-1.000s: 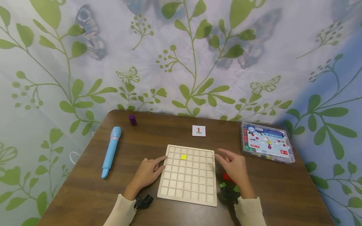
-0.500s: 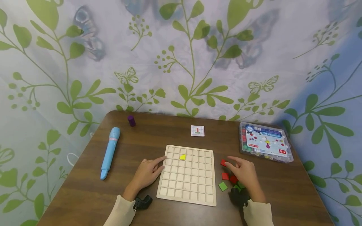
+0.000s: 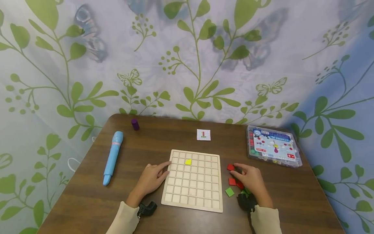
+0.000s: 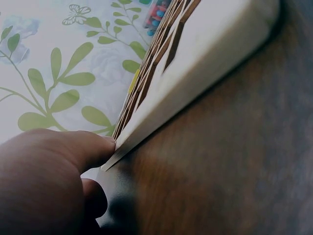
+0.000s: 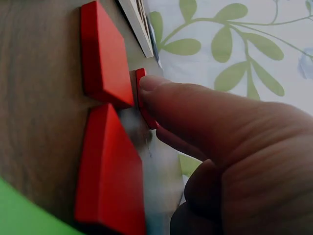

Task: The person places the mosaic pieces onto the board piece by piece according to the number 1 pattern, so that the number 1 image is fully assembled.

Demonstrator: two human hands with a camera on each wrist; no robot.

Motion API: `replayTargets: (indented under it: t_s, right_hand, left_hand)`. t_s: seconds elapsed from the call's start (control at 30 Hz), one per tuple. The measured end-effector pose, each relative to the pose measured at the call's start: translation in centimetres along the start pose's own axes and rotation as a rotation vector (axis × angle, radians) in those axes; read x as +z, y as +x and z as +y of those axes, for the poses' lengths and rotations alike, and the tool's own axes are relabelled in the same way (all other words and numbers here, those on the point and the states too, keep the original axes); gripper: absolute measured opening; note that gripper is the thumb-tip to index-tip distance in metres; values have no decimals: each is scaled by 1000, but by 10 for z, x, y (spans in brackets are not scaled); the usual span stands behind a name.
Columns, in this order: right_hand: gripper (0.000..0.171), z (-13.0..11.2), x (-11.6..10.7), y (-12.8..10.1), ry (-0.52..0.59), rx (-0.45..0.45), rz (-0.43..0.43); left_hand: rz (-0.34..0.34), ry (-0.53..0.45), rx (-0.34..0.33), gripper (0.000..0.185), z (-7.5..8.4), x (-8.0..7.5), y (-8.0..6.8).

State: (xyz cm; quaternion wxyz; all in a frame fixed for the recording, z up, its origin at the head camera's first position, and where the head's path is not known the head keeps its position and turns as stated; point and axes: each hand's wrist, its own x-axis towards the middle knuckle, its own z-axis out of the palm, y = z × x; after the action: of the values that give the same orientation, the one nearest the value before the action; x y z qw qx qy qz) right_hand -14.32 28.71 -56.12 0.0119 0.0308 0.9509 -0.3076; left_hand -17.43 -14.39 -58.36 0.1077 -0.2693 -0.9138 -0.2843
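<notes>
A pale wooden grid board (image 3: 175, 207) lies in front of the person, with a small yellow tile (image 3: 188, 162) in one of its upper cells. My left hand (image 3: 152, 178) rests at the board's left edge, index finger and thumb extended against it; the left wrist view has a fingertip right on the rim. On the right, my right hand (image 3: 250, 178) pinches a red square tile (image 3: 230, 167) between thumb and index finger, low at the table. Nearer lie two more red tiles (image 5: 105, 54) and several green tiles (image 3: 229, 192), some partly hidden by the right hand and wrist.
A small card with a printed grid pattern (image 3: 203, 135) lies behind the board. At the back right is a clear plastic case of coloured parts (image 3: 274, 147). A blue microphone-shaped object (image 3: 113, 158) and a purple cylinder (image 3: 135, 124) are on the left.
My right hand has moved from the board's upper right edge rightward and down to the red tile, and its thumb and index finger have drawn together there. The left hand stays put.
</notes>
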Motion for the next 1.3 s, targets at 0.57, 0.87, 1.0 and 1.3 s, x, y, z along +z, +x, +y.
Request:
replayTargets:
  t_s: [0.57, 0.87, 1.0, 1.3]
  right_hand:
    - [48, -1, 0, 0, -21, 24, -22]
    - [48, 2, 2, 0, -17, 23, -18]
    - [48, 1, 2, 0, -15, 31, -23]
    - [46, -1, 2, 0, -22, 36, -16]
  left_hand:
    - [24, 6, 25, 36, -1, 2, -1]
    - [7, 1, 10, 37, -1, 1, -1]
    - [4, -1, 6, 37, -1, 1, -2]
    - [-19, -11, -15, 37, 0, 0, 0]
